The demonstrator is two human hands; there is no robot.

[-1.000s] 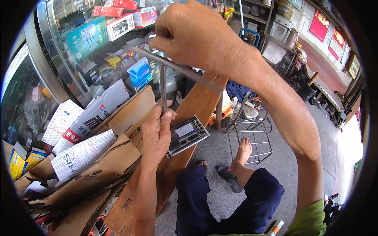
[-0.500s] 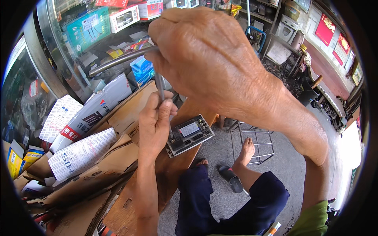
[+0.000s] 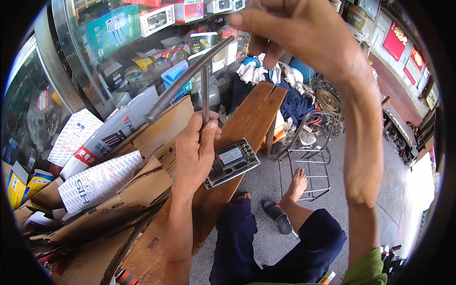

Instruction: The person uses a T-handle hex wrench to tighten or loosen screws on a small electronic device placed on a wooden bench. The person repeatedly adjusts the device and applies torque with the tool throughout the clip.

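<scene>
T-shaped grey metal tool (image 3: 205,90): upright above the brown wooden bench (image 3: 249,116), lower end hidden.
Left hand (image 3: 194,147): fingers clamped around the tool.
Right hand (image 3: 304,38): raised just beyond the tool's far end, thumb and fingers apart.
Black rectangular device with 1 white label (image 3: 232,161): lying on the bench, right of the left hand.
Left side: brown cardboard cartons (image 3: 121,202).
Far right: 2 red posters (image 3: 395,42) on a wall.

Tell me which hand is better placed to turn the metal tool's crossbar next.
Probably the right hand: it looks free and is near the crossbar, while the left hand grips the shaft.
</scene>
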